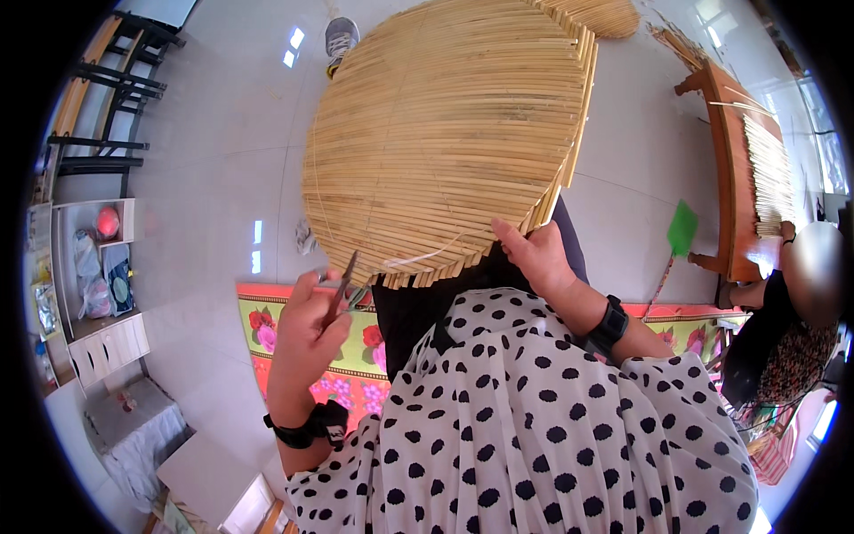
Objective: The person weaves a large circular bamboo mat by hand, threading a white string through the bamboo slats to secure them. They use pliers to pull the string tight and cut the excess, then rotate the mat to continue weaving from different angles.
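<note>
A large round mat of straw-coloured stalks [445,125] lies tilted over my lap, its stalks side by side and its near rim stepped. My left hand [307,316] is closed around a knife [342,289] with a narrow dark blade. The blade's tip points up beside the mat's near left rim; whether it touches is unclear. On the right, my right hand [541,256] grips the mat's near right rim, thumb on top and the other fingers partly hidden. A loose pale thread [427,258] curls over the near stalks.
A flowered mat [258,311] covers the floor beneath me. At right, a person [774,311] reaches to stalks [767,169] on a low wooden table [725,151], near a green fly swatter [682,227]. A shoe [341,37] is beyond the mat; shelves [98,267] stand left.
</note>
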Demonstrator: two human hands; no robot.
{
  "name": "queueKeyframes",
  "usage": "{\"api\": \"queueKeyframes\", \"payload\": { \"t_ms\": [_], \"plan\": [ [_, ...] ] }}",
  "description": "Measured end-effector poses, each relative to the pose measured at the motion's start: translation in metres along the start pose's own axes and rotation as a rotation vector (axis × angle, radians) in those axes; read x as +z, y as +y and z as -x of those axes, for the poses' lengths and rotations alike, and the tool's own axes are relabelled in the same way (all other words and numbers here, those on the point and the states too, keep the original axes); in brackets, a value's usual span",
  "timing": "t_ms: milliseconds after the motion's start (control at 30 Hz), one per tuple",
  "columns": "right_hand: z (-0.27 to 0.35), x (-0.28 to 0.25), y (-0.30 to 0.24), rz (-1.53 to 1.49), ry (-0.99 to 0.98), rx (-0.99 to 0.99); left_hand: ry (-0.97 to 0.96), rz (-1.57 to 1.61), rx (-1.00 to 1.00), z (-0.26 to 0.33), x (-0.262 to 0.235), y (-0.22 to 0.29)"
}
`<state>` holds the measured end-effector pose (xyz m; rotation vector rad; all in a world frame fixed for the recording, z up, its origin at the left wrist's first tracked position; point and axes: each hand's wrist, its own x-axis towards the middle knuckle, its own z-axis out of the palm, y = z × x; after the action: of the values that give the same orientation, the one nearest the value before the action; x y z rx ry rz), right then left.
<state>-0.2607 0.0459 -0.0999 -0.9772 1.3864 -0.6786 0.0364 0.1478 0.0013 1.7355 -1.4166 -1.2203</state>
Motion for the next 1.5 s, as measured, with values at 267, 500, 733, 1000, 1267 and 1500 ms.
{"api": "queueKeyframes", "payload": {
  "t_ms": [267,500,733,1000,1267,1500],
  "plan": [
    [0.005,0.004,-0.006,-0.238,-0.013,0.082,0.345,0.314,-0.577,0.082,-0.001,-0.213],
    [0.004,0.003,-0.009,-0.225,-0.066,0.065,0.271,-0.491,-0.875,0.161,0.106,-0.413],
    [0.001,-0.005,-0.006,-0.194,-0.045,0.081,0.527,-0.611,-0.575,0.067,0.067,-0.349],
    [0.006,0.007,-0.009,-0.198,-0.033,0.064,0.395,-0.394,0.319,-0.046,0.007,-0.084],
    [0.003,-0.003,-0.005,-0.201,-0.071,0.117,0.041,-0.523,0.52,-0.096,0.068,-0.039],
    [0.002,-0.004,-0.007,-0.214,-0.112,0.131,0.064,-0.607,0.541,-0.105,0.076,-0.036]
  ]
}}
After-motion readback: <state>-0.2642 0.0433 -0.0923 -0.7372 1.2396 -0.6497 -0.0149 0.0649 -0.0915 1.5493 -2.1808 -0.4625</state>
